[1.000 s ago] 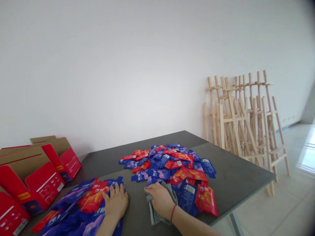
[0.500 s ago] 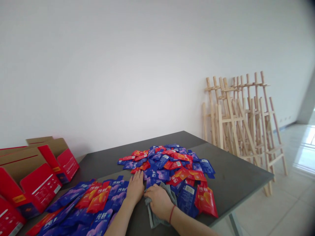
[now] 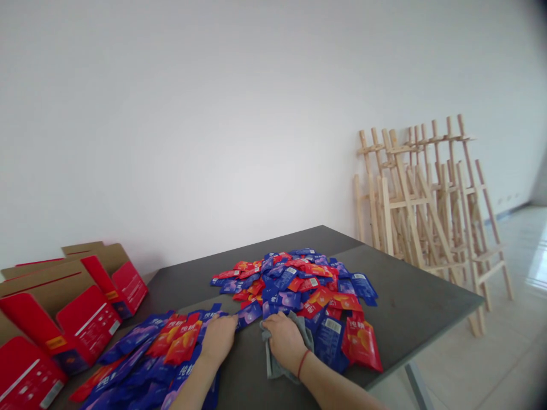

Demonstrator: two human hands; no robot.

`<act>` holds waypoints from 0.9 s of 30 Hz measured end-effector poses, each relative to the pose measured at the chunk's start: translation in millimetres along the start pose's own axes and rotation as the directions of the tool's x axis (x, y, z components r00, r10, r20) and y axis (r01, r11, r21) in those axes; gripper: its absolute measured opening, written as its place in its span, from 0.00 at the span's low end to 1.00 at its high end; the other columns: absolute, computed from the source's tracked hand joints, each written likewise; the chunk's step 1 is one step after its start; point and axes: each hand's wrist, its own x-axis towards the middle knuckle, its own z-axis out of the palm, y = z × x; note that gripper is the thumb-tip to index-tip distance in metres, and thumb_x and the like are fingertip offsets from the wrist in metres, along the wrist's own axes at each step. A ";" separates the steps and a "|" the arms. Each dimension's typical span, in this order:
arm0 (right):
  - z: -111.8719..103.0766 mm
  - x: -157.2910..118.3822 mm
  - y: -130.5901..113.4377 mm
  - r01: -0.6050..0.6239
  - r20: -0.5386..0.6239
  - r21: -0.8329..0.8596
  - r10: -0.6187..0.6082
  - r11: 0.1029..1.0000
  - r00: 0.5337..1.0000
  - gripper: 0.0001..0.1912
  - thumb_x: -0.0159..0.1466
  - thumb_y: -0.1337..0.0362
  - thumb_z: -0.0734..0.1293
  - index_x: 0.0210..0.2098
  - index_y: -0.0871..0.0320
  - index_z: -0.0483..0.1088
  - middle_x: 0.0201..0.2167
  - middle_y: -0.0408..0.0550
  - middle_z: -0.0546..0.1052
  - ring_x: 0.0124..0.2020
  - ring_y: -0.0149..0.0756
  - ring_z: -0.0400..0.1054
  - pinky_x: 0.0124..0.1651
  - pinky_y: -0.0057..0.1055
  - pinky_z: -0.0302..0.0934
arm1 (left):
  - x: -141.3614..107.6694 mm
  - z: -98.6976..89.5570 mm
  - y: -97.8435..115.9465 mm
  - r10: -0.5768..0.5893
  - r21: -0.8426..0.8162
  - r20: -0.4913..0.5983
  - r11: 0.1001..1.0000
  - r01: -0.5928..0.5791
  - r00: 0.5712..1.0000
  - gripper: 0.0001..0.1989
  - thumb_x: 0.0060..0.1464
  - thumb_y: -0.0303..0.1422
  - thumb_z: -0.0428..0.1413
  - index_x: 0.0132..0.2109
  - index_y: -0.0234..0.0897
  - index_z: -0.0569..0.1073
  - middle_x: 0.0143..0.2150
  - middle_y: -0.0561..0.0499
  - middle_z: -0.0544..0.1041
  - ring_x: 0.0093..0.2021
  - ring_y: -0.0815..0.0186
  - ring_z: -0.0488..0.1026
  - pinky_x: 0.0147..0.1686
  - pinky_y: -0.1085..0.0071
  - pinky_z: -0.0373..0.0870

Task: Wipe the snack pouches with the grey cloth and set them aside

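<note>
My left hand (image 3: 220, 340) is closed at the right edge of the near pile of blue and red packets (image 3: 160, 356). Its fingertips grip the left end of a blue packet (image 3: 249, 314), which lies between the two piles. A grey cloth (image 3: 276, 367) is bunched under my right hand (image 3: 285, 340), whose fingers are curled around it on the table. Just beyond both hands spreads a larger heap of blue and red packets (image 3: 282, 279). Beside the right hand lie a blue packet with a barcode (image 3: 328, 341) and a red packet (image 3: 361, 343).
Open red cardboard boxes (image 3: 88, 324) stand along the left side of the dark table (image 3: 410, 299). The table's right edge runs toward the far corner. Several wooden easels (image 3: 421, 205) lean against the white wall (image 3: 239, 114) behind it.
My left hand has drawn back from the heap toward the near pile, and a blue packet now stretches from its fingertips. The right hand stays on the cloth. The view has shifted slightly.
</note>
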 end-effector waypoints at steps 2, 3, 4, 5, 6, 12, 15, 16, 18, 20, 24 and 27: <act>-0.4 0.1 0.3 -0.012 -0.008 -0.004 0.012 1.000 1.000 0.21 0.55 0.75 0.59 0.45 0.60 0.75 0.45 0.52 0.76 0.47 0.45 0.65 0.52 0.36 0.54 | 2.9 1.5 2.5 -0.004 -0.010 -0.018 1.000 0.004 1.000 0.18 0.54 0.22 0.44 0.46 0.34 0.74 0.46 0.40 0.80 0.50 0.57 0.75 0.51 0.60 0.65; -0.7 -0.1 0.3 -0.013 -0.011 -0.006 0.013 1.000 1.000 0.21 0.55 0.75 0.59 0.45 0.59 0.75 0.45 0.52 0.76 0.47 0.45 0.65 0.52 0.37 0.54 | 7.0 2.9 6.3 -0.005 -0.019 -0.028 1.000 0.005 1.000 0.18 0.54 0.23 0.45 0.49 0.33 0.72 0.49 0.40 0.78 0.52 0.57 0.73 0.52 0.60 0.64; -0.9 -0.3 0.3 -0.009 -0.011 -0.008 0.009 1.000 1.000 0.21 0.55 0.75 0.59 0.45 0.59 0.75 0.45 0.52 0.76 0.47 0.45 0.65 0.53 0.36 0.54 | 12.5 4.6 11.3 -0.004 -0.029 -0.036 1.000 0.003 0.999 0.20 0.53 0.24 0.47 0.53 0.33 0.70 0.53 0.39 0.76 0.55 0.57 0.71 0.53 0.61 0.64; -1.2 -0.6 0.2 -0.002 -0.009 -0.008 0.002 1.000 1.000 0.21 0.55 0.75 0.59 0.45 0.59 0.75 0.45 0.52 0.76 0.47 0.44 0.65 0.53 0.36 0.54 | 18.6 6.5 17.0 -0.001 -0.041 -0.041 0.999 -0.001 0.999 0.23 0.53 0.25 0.48 0.57 0.32 0.67 0.56 0.38 0.74 0.57 0.56 0.69 0.54 0.61 0.63; -1.5 -0.8 0.2 0.004 -0.007 -0.009 -0.004 1.000 1.000 0.21 0.55 0.75 0.59 0.45 0.59 0.75 0.44 0.52 0.76 0.47 0.44 0.65 0.53 0.36 0.55 | 24.7 8.3 23.0 0.002 -0.052 -0.043 0.999 -0.004 0.999 0.26 0.52 0.26 0.49 0.59 0.32 0.64 0.58 0.38 0.72 0.58 0.56 0.69 0.54 0.60 0.63; -2.0 -0.6 4.2 0.026 -0.027 0.031 -0.025 0.999 0.999 0.19 0.54 0.74 0.60 0.42 0.57 0.75 0.43 0.49 0.77 0.46 0.41 0.68 0.54 0.34 0.55 | 28.0 13.4 39.6 0.033 -0.109 -0.057 0.993 -0.039 0.998 0.29 0.52 0.17 0.42 0.61 0.33 0.62 0.58 0.37 0.71 0.57 0.57 0.69 0.54 0.57 0.63; -2.2 -0.3 10.0 -0.015 -0.098 0.107 0.026 0.994 0.995 0.23 0.54 0.76 0.58 0.46 0.57 0.72 0.47 0.48 0.76 0.49 0.38 0.67 0.57 0.32 0.54 | 2.7 14.0 34.7 0.068 -0.142 -0.055 0.987 -0.076 0.996 0.24 0.54 0.18 0.40 0.52 0.36 0.70 0.52 0.41 0.75 0.54 0.58 0.70 0.54 0.57 0.64; -2.0 -0.2 11.8 -0.043 -0.137 0.148 0.063 0.988 0.989 0.24 0.54 0.76 0.57 0.47 0.58 0.71 0.47 0.48 0.76 0.50 0.38 0.67 0.57 0.32 0.55 | -7.6 14.2 33.9 0.083 -0.156 -0.056 0.983 -0.091 0.995 0.23 0.53 0.18 0.40 0.49 0.36 0.71 0.50 0.42 0.75 0.54 0.59 0.71 0.54 0.58 0.64; -1.1 -0.1 14.5 -0.076 -0.199 0.233 0.124 0.970 0.972 0.24 0.53 0.77 0.57 0.47 0.58 0.70 0.47 0.49 0.75 0.50 0.39 0.67 0.56 0.32 0.57 | -27.4 14.8 35.9 0.140 -0.247 -0.091 0.956 -0.159 0.986 0.23 0.51 0.16 0.40 0.46 0.37 0.72 0.48 0.44 0.76 0.53 0.61 0.70 0.56 0.61 0.63; 0.4 -0.2 15.0 -0.054 -0.205 0.261 0.110 0.964 0.973 0.22 0.52 0.76 0.58 0.44 0.57 0.70 0.45 0.49 0.76 0.48 0.40 0.67 0.54 0.33 0.58 | -43.3 15.5 42.4 0.234 -0.420 -0.154 0.864 -0.278 0.960 0.23 0.48 0.15 0.40 0.44 0.39 0.71 0.49 0.45 0.75 0.52 0.63 0.70 0.56 0.64 0.63; 1.6 -1.2 12.2 0.087 -0.098 0.184 -0.070 0.979 0.993 0.19 0.52 0.75 0.60 0.41 0.58 0.72 0.42 0.48 0.77 0.46 0.40 0.67 0.52 0.33 0.58 | -58.5 17.2 52.2 0.342 -0.687 -0.248 0.598 -0.413 0.907 0.23 0.41 0.16 0.42 0.41 0.42 0.71 0.51 0.48 0.73 0.53 0.64 0.68 0.53 0.66 0.65; 0.3 -1.7 10.7 0.162 -0.039 0.146 -0.158 0.976 0.987 0.18 0.55 0.75 0.59 0.41 0.58 0.74 0.42 0.48 0.77 0.45 0.39 0.68 0.52 0.32 0.57 | -62.2 18.3 43.7 0.313 -0.707 -0.303 0.560 -0.433 0.900 0.22 0.43 0.19 0.43 0.41 0.43 0.72 0.52 0.47 0.71 0.55 0.61 0.66 0.54 0.62 0.64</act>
